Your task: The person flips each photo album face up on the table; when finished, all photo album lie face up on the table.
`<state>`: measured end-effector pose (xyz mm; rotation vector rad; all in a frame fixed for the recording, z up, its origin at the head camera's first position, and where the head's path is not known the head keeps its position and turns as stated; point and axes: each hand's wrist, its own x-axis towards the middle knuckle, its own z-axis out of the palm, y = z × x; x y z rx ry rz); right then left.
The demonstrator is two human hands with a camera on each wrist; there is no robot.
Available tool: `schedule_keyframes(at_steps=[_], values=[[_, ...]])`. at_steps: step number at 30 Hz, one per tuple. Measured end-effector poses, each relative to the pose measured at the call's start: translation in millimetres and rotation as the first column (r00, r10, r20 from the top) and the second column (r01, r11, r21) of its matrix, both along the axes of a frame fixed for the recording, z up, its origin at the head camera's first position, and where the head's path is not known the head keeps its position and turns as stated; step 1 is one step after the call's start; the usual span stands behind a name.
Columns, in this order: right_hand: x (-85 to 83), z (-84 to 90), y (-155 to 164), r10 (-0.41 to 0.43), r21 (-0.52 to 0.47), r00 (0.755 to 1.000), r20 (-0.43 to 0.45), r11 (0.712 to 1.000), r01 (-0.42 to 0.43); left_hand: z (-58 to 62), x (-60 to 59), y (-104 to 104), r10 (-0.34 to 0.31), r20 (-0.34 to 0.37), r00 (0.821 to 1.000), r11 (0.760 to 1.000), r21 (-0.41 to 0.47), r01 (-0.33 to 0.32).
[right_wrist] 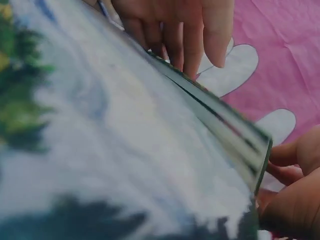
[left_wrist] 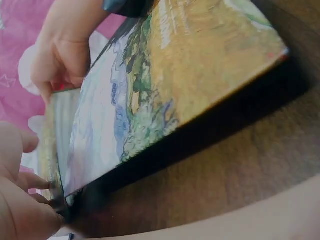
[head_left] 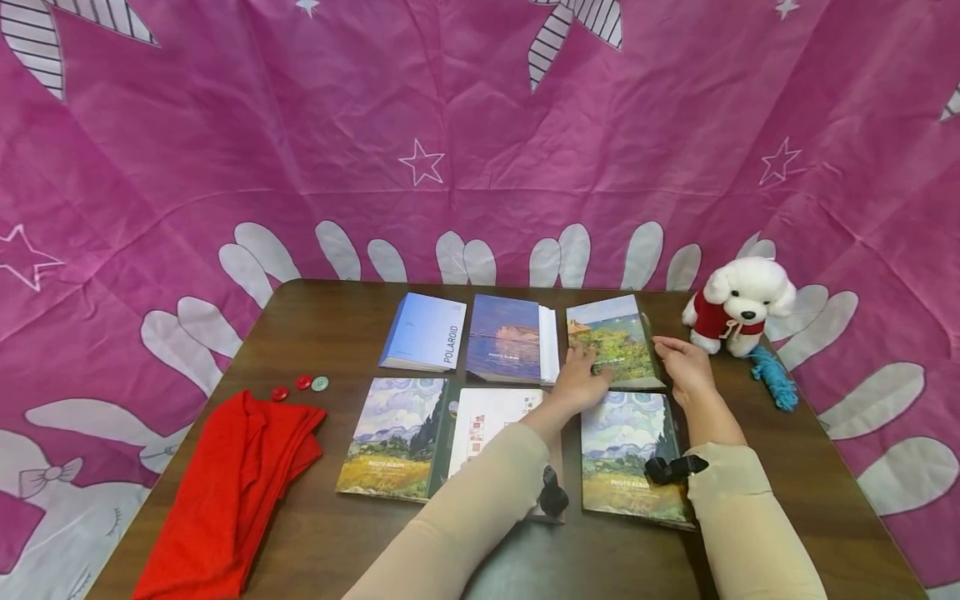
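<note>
At the near left of the worktop [head_left: 333,321], a folded red cloth [head_left: 225,492] is laid. In the front row, two albums with wheat-field covers, the left one [head_left: 393,433] and the right one [head_left: 626,437], are set on either side of a white album [head_left: 483,417], which is partly covered by the left sleeve [head_left: 480,483]. Beyond the right wheat-field album, the garden-cover album [head_left: 622,329] is placed at the right end of the back row, between both hands. Its left side is touched by the left hand [head_left: 579,383], whose fingers are seen in the right wrist view to be straight and close together, the thumb held apart. Its spine is touched by the right hand [head_left: 686,367], the fingers laid against the outside rather than clamped. The page edges [right_wrist: 225,132] are shown by the wrist views but not from the head. Only from the head are a sea-cliff album [head_left: 502,329], a blue album [head_left: 427,329], two red buttons [head_left: 303,382], a green button [head_left: 320,383], a blue yarn bundle [head_left: 774,379] and a white toy dog [head_left: 742,292] shown. The far side is closed by a pink backdrop [head_left: 487,108].
</note>
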<state>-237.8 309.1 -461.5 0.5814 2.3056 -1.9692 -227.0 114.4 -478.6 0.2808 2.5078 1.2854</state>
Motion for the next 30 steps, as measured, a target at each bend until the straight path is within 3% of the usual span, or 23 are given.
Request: schedule_keyframes(at_steps=[5,9,12,15,20,25,30], values=[[0.3,7.9,-6.6,-0.019,-0.112,0.999,-0.046,0.994,0.014,0.4,-2.2,-1.4,0.027,0.054,0.998,0.999,0.030,-0.029],[3.9,14.9,-11.2,-0.035,-0.244,0.995,-0.089,0.970,0.012,0.1,-2.3,-2.2,0.050,0.109,0.993,0.992,0.108,-0.062],[5.0,19.2,-16.2,-0.031,-0.340,0.989,-0.141,0.940,-0.019,1.2,-2.4,-2.7,0.051,0.139,0.989,0.979,0.191,-0.077],[4.9,22.4,-23.8,0.001,-0.376,0.980,-0.200,0.923,-0.078,5.6,-3.0,-4.7,0.043,0.148,0.988,0.950,0.299,-0.086],[4.8,24.5,-36.8,0.055,-0.306,0.969,-0.239,0.943,-0.129,17.5,-6.9,-12.3,0.059,0.137,0.989,0.888,0.445,-0.115],[4.6,22.9,-45.7,0.144,-0.170,0.973,-0.181,0.970,-0.175,27.5,-9.9,-21.4,0.082,0.034,0.996,0.870,0.485,-0.088],[0.9,17.1,-48.5,0.245,-0.104,0.967,-0.075,0.962,-0.252,28.8,-12.4,-28.0,0.097,-0.037,0.995,0.841,0.537,-0.062]])
